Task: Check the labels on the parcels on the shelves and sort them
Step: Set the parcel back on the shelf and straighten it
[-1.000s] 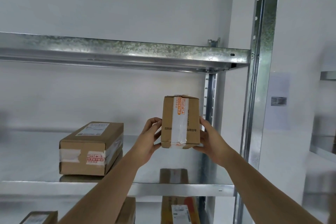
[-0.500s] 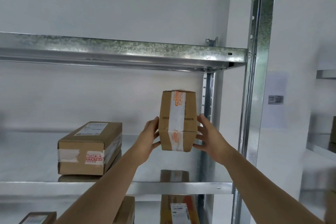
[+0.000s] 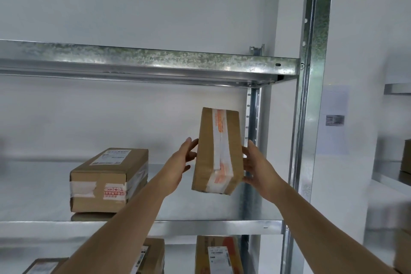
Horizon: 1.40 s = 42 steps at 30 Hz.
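Upright, slightly tilted, the parcel (image 3: 219, 151) stands lengthwise between both hands.

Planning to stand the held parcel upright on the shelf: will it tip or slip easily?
The parcel is tall and narrow, so on end it would probably tip easily. Its glossy tape could be slippery. The cardboard looks stiff, and both hands hold it aloft, so it's likely light.

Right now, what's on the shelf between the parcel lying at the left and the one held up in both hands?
Nothing: the head view shows bare metal shelf between the lying parcel and the held parcel, apart from the left hand.
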Motion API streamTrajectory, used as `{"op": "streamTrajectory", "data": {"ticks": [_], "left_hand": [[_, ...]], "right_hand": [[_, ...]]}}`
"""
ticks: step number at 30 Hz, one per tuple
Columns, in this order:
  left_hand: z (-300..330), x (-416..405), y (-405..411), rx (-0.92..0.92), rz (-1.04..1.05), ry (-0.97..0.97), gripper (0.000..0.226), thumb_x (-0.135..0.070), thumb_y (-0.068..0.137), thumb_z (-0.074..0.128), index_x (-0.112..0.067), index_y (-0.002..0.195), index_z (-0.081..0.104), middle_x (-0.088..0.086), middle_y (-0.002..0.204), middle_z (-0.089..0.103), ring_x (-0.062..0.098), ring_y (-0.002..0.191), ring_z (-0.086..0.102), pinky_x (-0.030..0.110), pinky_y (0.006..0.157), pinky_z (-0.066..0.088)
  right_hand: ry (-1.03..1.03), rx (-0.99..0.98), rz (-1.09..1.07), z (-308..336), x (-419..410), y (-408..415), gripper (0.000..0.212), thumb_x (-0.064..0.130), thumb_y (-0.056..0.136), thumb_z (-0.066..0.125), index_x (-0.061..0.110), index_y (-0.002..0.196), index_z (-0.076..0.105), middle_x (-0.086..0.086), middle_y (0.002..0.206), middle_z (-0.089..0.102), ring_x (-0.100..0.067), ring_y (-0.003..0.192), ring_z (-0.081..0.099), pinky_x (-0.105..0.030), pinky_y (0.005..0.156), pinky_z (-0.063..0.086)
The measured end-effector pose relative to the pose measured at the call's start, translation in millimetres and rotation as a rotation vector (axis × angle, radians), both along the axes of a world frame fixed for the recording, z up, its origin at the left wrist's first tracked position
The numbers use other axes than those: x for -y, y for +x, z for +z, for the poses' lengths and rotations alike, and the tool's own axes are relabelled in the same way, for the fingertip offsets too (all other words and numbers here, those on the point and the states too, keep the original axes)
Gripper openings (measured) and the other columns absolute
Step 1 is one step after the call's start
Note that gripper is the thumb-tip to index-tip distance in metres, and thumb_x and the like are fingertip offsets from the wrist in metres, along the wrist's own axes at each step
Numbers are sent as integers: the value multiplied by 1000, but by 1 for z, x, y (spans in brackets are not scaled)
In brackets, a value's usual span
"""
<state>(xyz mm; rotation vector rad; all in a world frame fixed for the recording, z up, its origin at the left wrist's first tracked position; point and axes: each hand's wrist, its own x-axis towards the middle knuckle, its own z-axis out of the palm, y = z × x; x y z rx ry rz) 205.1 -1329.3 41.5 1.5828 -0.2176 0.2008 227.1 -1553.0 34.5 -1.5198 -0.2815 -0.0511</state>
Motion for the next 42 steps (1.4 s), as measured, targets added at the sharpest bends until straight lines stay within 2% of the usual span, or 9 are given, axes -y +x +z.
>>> {"op": "streamTrajectory", "data": {"ticks": [3, 5, 7, 10, 14, 19, 34, 38, 42], "left_hand": [[1, 6, -1, -14, 28, 7, 41, -45, 111, 26, -30, 115, 65, 1, 107, 71, 11, 101, 65, 29, 91, 51], [-1, 10, 0, -34, 26, 34, 37, -43, 111, 26, -33, 105, 62, -1, 103, 70, 10, 94, 65, 26, 81, 52], [-2, 14, -3, -34, 18, 56, 34, -47, 110, 26, -39, 111, 59, -4, 108, 69, 9, 98, 66, 31, 88, 54], [-4, 17, -1, -52, 2, 53, 32, -51, 109, 26, -42, 120, 55, -6, 114, 68, 7, 102, 64, 36, 98, 52], [-5, 18, -5, -68, -9, 48, 31, -52, 109, 25, -45, 110, 55, -10, 108, 67, 3, 96, 64, 25, 79, 51], [-6, 19, -4, -68, -3, 44, 29, -50, 109, 26, -45, 106, 54, -10, 106, 66, 5, 94, 63, 31, 90, 47], [-10, 18, -1, -92, 10, 48, 28, -47, 109, 27, -41, 113, 54, -6, 113, 66, 9, 99, 64, 39, 102, 48], [-19, 17, 1, -163, 11, 35, 46, -59, 105, 29, -33, 126, 60, 3, 121, 68, 17, 110, 64, 46, 109, 46], [-24, 13, 7, -288, -26, 4, 59, -70, 98, 32, -32, 138, 51, 4, 129, 63, 22, 117, 60, 48, 103, 49]], "right_hand": [[-3, 6, -6, 2, -1, -3, 58, 64, 97, 41, 27, 137, 62, -9, 113, 74, -27, 116, 66, -54, 113, 43], [-40, 18, -11, 5, -4, -7, 50, 58, 100, 43, 25, 132, 64, -13, 114, 71, -28, 113, 67, -53, 111, 46], [-89, 14, -13, 7, -8, -13, 36, 53, 103, 43, 30, 115, 66, -12, 114, 70, -26, 109, 68, -52, 107, 49], [-82, -20, -31, 5, -9, -16, 32, 53, 103, 42, 33, 105, 67, -6, 108, 71, -23, 106, 69, -49, 105, 51], [-66, -39, -38, 1, -9, -16, 33, 53, 103, 42, 32, 105, 68, -8, 111, 71, -25, 108, 68, -50, 104, 52], [-52, -48, -41, 2, -9, -15, 31, 51, 104, 42, 31, 107, 65, -6, 111, 70, -26, 108, 68, -51, 105, 51], [-43, -70, -33, -2, -8, -7, 25, 47, 104, 44, 31, 110, 63, -5, 110, 70, -27, 108, 67, -51, 103, 52], [-61, -112, -58, -11, -7, 0, 39, 54, 100, 49, 22, 112, 69, -8, 104, 74, -28, 103, 70, -49, 99, 55], [-71, -229, -64, -18, -8, 10, 59, 70, 95, 43, 22, 111, 73, -9, 99, 76, -29, 104, 69, -47, 97, 54]]}}
